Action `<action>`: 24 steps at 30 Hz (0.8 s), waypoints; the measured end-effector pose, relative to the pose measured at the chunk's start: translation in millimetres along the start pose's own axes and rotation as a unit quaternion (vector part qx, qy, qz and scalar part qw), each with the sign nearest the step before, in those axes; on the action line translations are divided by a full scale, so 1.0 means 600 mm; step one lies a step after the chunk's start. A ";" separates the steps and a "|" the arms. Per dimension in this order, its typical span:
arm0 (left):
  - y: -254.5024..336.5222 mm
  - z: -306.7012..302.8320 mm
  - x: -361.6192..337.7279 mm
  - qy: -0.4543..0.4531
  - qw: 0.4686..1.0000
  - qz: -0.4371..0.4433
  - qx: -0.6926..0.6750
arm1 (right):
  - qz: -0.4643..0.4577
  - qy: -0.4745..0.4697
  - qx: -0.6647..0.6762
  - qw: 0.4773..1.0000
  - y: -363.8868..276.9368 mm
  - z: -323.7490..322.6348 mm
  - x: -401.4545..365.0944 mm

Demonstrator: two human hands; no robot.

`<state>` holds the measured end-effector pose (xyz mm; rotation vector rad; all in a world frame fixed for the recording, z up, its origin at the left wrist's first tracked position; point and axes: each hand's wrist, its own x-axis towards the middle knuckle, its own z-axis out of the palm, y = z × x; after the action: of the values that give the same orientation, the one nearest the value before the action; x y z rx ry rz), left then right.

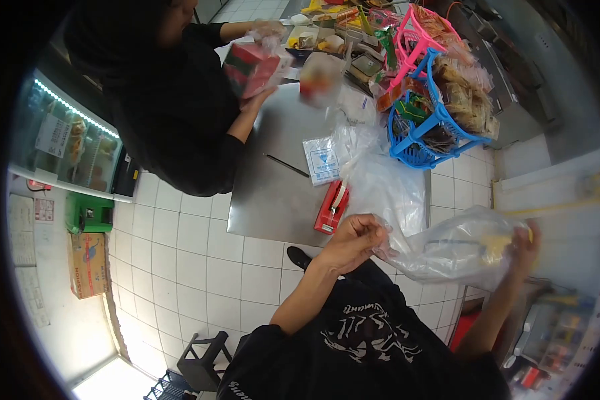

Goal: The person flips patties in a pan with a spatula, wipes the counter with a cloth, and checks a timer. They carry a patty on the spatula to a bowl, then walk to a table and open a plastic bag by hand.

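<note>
My left hand pinches one end of a clear plastic bag in front of my body, just off the table's near edge. At the bag's other end, to the right, my right hand has hold of the plastic; motion blurs its fingers. Close to my left hand, a red stapler lies on the metal table. More clear plastic is spread over the table's right side. A white and blue packet and a thin black stick lie beyond the stapler.
Across the table at left, a person in black holds a red package in plastic. A blue basket and a pink basket full of packets stand at the right edge. A black stool is on the tiled floor.
</note>
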<state>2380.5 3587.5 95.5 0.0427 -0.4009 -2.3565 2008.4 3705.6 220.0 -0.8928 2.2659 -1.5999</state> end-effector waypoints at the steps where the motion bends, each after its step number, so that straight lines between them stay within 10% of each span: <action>1: 0.007 0.013 0.007 0.004 1.000 -0.002 0.006 | 0.018 0.004 -0.070 0.997 -0.002 0.055 -0.001; 3: 0.003 0.058 0.018 0.124 0.981 0.058 0.135 | -0.191 0.053 -0.189 0.962 0.002 0.128 -0.023; 5: -0.016 0.093 0.030 0.192 0.949 0.076 0.238 | -0.212 -0.031 -0.099 0.972 -0.030 0.176 -0.075; 8: -0.053 0.104 0.044 0.217 0.918 0.045 0.329 | -0.036 -0.426 0.146 0.892 -0.072 0.225 -0.151; 12: -0.116 0.066 0.040 0.329 0.931 -0.012 0.158 | 0.045 -0.545 0.171 0.819 0.025 0.222 -0.136; 16: -0.150 0.136 0.024 0.386 0.784 0.030 0.485 | 0.036 -0.432 0.163 0.886 0.076 0.187 -0.131; 18: -0.181 0.085 -0.003 0.512 0.552 0.150 0.640 | -0.029 -0.335 0.151 0.930 0.107 0.166 -0.118; 24: -0.199 0.109 -0.011 0.591 0.434 0.313 0.604 | -0.208 -0.065 0.151 0.964 0.130 0.155 -0.097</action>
<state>2296.1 3691.6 121.6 1.7235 -0.9789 -0.4270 2074.7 3685.6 104.6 -1.4027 1.7580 -1.9188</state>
